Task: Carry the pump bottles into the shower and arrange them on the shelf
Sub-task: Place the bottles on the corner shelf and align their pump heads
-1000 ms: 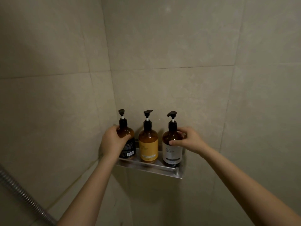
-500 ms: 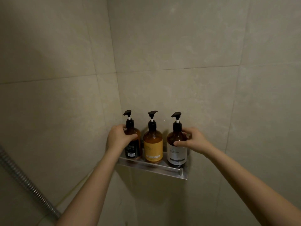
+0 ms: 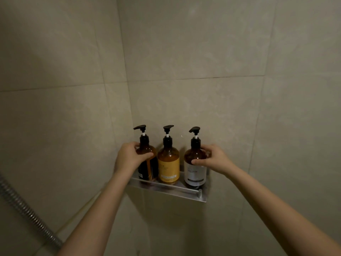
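Three amber pump bottles stand upright in a row on a metal shelf [image 3: 177, 193] fixed in the tiled corner. My left hand [image 3: 129, 157] grips the shoulder of the left bottle with the black label [image 3: 150, 167]. The middle bottle with the yellow label [image 3: 168, 163] stands free between the other two. My right hand [image 3: 214, 158] holds the right bottle with the white label [image 3: 195, 169] at its shoulder, thumb in front and fingers behind. All three black pump heads point left.
Beige tiled walls meet in a corner [image 3: 127, 80] behind the shelf. A ribbed metal shower hose [image 3: 27, 211] runs diagonally along the lower left. A thin rail [image 3: 166, 185] fronts the shelf.
The left bottle has turned a little, so its barcode label now faces further left. Both hands stay on the outer bottles. The view shifted slightly so the shelf sits further right.
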`<state>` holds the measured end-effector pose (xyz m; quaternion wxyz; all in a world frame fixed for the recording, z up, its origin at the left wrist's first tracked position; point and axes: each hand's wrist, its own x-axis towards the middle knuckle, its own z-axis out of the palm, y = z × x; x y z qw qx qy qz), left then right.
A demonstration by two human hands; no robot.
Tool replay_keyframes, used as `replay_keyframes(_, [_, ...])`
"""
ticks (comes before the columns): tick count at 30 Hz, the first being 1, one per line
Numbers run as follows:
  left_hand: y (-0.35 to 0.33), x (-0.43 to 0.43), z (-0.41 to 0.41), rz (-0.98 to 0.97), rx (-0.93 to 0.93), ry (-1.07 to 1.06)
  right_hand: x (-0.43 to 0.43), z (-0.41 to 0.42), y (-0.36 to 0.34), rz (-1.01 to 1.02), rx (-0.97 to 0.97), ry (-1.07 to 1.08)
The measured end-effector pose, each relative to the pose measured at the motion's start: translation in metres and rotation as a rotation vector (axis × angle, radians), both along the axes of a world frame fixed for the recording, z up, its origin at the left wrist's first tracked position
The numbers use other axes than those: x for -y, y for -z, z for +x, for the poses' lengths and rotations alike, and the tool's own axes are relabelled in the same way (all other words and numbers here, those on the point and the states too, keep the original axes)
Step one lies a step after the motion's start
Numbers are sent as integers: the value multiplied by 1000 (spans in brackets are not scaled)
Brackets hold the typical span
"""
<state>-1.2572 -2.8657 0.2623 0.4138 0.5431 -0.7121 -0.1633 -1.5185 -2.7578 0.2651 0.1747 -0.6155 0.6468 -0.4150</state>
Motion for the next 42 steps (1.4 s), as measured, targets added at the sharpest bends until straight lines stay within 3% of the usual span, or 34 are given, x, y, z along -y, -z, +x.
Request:
replay_keyframes(6, [-18,11,4,160,93,86,-2,4,-1,5,-49,-6])
replay_keyframes(14, [-9,4,-1,29,78,24,-6,5,-5,-1,-70,-4])
replay_keyframes(21, [-21,15,-1,185,108,129,-6,7,-5,24,-51,17])
replay_keyframes(26, [-17,10,-1,80,104,112,-7,6,-6,15,-55,5])
replay_keyframes(30, [-22,15,1,137,165,94,-7,6,-7,27,-49,2])
replay_keyframes(33, [-25,16,3,206,112,133,-8,8,-9,36,-56,7])
replay_keyframes(42, [-19,16,3,158,81,130,-10,9,-16,89,-49,4])
